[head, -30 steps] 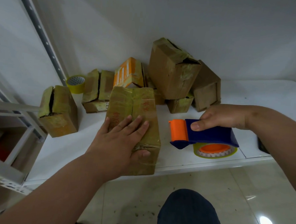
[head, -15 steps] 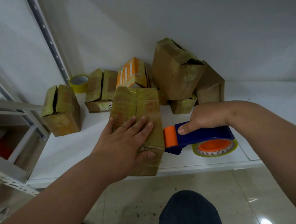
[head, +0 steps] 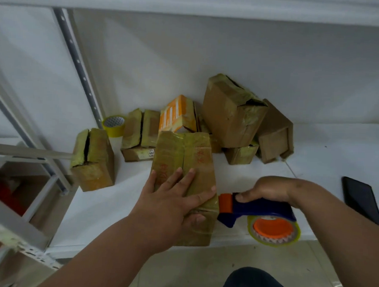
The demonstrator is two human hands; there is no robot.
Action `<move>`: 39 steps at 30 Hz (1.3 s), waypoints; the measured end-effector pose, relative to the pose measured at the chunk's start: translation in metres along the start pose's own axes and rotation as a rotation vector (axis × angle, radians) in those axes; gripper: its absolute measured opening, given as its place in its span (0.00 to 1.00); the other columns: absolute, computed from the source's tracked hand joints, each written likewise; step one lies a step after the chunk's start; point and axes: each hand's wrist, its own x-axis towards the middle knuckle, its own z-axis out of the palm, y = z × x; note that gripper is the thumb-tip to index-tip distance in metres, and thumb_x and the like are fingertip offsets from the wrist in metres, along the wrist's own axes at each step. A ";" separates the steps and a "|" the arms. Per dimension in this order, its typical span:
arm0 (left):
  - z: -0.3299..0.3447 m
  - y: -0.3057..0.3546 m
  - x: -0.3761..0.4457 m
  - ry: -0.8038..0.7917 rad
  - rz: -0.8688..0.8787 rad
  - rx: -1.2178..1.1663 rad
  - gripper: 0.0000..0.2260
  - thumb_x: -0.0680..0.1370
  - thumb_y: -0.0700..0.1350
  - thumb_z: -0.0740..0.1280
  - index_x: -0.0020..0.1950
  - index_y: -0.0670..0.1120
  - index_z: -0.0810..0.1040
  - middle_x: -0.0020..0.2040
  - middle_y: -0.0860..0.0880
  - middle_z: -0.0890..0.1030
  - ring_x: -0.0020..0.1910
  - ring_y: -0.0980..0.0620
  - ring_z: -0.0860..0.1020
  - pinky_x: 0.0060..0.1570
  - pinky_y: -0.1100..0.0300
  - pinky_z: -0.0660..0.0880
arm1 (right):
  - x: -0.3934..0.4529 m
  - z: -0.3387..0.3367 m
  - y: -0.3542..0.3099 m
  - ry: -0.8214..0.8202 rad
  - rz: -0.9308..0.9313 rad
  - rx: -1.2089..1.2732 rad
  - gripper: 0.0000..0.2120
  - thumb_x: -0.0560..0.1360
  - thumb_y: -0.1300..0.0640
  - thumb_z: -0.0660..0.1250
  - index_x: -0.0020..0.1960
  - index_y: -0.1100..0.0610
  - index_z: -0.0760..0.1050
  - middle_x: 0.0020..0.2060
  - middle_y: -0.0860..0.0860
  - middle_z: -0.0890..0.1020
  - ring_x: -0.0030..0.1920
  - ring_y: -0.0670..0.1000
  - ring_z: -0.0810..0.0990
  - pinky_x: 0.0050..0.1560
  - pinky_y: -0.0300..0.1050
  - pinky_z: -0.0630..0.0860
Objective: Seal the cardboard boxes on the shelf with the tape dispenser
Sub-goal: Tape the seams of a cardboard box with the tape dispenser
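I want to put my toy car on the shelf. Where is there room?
Bare shelf lies between the brown box and the black phone. Another patch sits between the split box and the held box. The back middle is crowded with piled boxes.

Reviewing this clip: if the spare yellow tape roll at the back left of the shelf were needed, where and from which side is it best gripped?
The spare tape roll stands on its flat face, hollow core upward, beside the upright post and a taped box. Probably best taken from above, thumb in the core and fingers on the outer yellow wall at its front, since post and box crowd its sides.
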 end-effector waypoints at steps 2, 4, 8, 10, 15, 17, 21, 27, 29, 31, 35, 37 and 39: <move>-0.005 -0.001 -0.004 -0.023 0.041 0.007 0.22 0.80 0.64 0.46 0.66 0.78 0.34 0.78 0.57 0.34 0.77 0.50 0.33 0.73 0.38 0.35 | -0.011 -0.003 0.008 0.065 -0.023 -0.001 0.26 0.64 0.33 0.72 0.43 0.57 0.80 0.38 0.53 0.84 0.38 0.51 0.82 0.42 0.42 0.75; -0.012 -0.004 -0.008 -0.043 0.067 0.025 0.22 0.83 0.60 0.48 0.70 0.77 0.40 0.79 0.60 0.37 0.77 0.52 0.35 0.73 0.41 0.34 | -0.023 -0.004 0.015 0.122 -0.042 0.021 0.27 0.66 0.32 0.69 0.40 0.58 0.78 0.35 0.52 0.82 0.34 0.50 0.81 0.38 0.40 0.74; -0.025 -0.024 -0.026 -0.001 0.025 0.012 0.23 0.81 0.55 0.51 0.74 0.72 0.51 0.77 0.66 0.49 0.78 0.58 0.45 0.73 0.55 0.40 | -0.044 0.000 0.028 0.247 -0.085 0.085 0.27 0.68 0.33 0.66 0.35 0.58 0.77 0.32 0.53 0.81 0.30 0.50 0.79 0.33 0.38 0.70; -0.025 -0.021 -0.032 0.087 -0.060 -0.087 0.30 0.73 0.66 0.48 0.76 0.66 0.53 0.76 0.66 0.56 0.77 0.59 0.52 0.73 0.62 0.43 | -0.050 0.007 0.033 0.307 -0.092 0.102 0.28 0.68 0.32 0.66 0.34 0.58 0.77 0.31 0.53 0.82 0.29 0.49 0.79 0.32 0.39 0.70; 0.000 0.014 -0.024 0.058 -0.266 -0.038 0.43 0.69 0.75 0.40 0.79 0.56 0.40 0.79 0.59 0.43 0.78 0.55 0.40 0.75 0.41 0.37 | -0.054 0.032 0.030 0.422 -0.131 0.235 0.30 0.69 0.34 0.66 0.39 0.63 0.80 0.32 0.56 0.84 0.29 0.51 0.80 0.32 0.41 0.71; 0.006 0.008 -0.025 0.051 -0.249 -0.004 0.43 0.66 0.71 0.33 0.79 0.56 0.38 0.79 0.59 0.42 0.78 0.57 0.39 0.75 0.42 0.37 | -0.056 0.041 0.029 0.442 -0.145 0.299 0.28 0.70 0.35 0.67 0.40 0.63 0.80 0.32 0.56 0.84 0.29 0.52 0.80 0.31 0.41 0.71; 0.000 -0.030 -0.035 -0.023 -0.147 -0.013 0.30 0.81 0.58 0.52 0.78 0.59 0.39 0.79 0.61 0.41 0.71 0.64 0.36 0.76 0.48 0.38 | -0.064 0.046 0.038 0.528 -0.170 0.419 0.29 0.70 0.36 0.67 0.41 0.65 0.80 0.32 0.57 0.84 0.34 0.58 0.83 0.34 0.43 0.72; -0.023 -0.076 -0.060 -0.038 -0.241 0.043 0.37 0.78 0.34 0.58 0.76 0.67 0.50 0.79 0.59 0.46 0.78 0.57 0.46 0.77 0.56 0.46 | -0.080 0.035 0.043 0.661 -0.173 0.474 0.26 0.71 0.37 0.66 0.39 0.61 0.81 0.30 0.56 0.84 0.34 0.59 0.83 0.41 0.53 0.80; -0.024 -0.069 -0.064 0.053 -0.314 0.033 0.34 0.78 0.36 0.57 0.76 0.66 0.53 0.80 0.58 0.49 0.78 0.55 0.48 0.76 0.55 0.48 | -0.079 0.033 0.040 0.692 -0.167 0.440 0.26 0.72 0.36 0.65 0.38 0.61 0.80 0.31 0.56 0.84 0.35 0.59 0.83 0.44 0.55 0.80; -0.012 -0.055 -0.062 0.165 -0.340 0.001 0.30 0.78 0.43 0.57 0.77 0.63 0.56 0.79 0.57 0.54 0.78 0.52 0.52 0.76 0.48 0.51 | -0.074 0.035 0.032 0.708 -0.171 0.352 0.27 0.73 0.36 0.63 0.38 0.62 0.79 0.31 0.56 0.83 0.33 0.56 0.82 0.37 0.47 0.75; 0.012 -0.023 -0.061 0.228 -0.303 -0.001 0.28 0.71 0.64 0.57 0.69 0.56 0.74 0.67 0.51 0.76 0.66 0.42 0.74 0.63 0.33 0.67 | -0.059 0.044 0.015 0.736 -0.188 0.235 0.29 0.74 0.35 0.60 0.38 0.62 0.76 0.31 0.56 0.81 0.33 0.54 0.80 0.34 0.44 0.71; 0.022 -0.013 -0.058 0.175 -0.280 0.010 0.32 0.69 0.68 0.58 0.71 0.58 0.70 0.67 0.49 0.76 0.64 0.43 0.75 0.62 0.35 0.63 | -0.054 0.046 0.009 0.774 -0.200 0.230 0.28 0.74 0.35 0.60 0.37 0.61 0.75 0.31 0.56 0.80 0.33 0.53 0.79 0.34 0.44 0.71; 0.020 -0.006 -0.056 0.146 -0.275 0.005 0.28 0.72 0.65 0.58 0.73 0.64 0.64 0.71 0.48 0.73 0.68 0.43 0.73 0.65 0.36 0.61 | -0.051 0.044 0.004 0.813 -0.207 0.220 0.28 0.75 0.34 0.59 0.36 0.60 0.73 0.31 0.56 0.79 0.32 0.53 0.78 0.33 0.44 0.69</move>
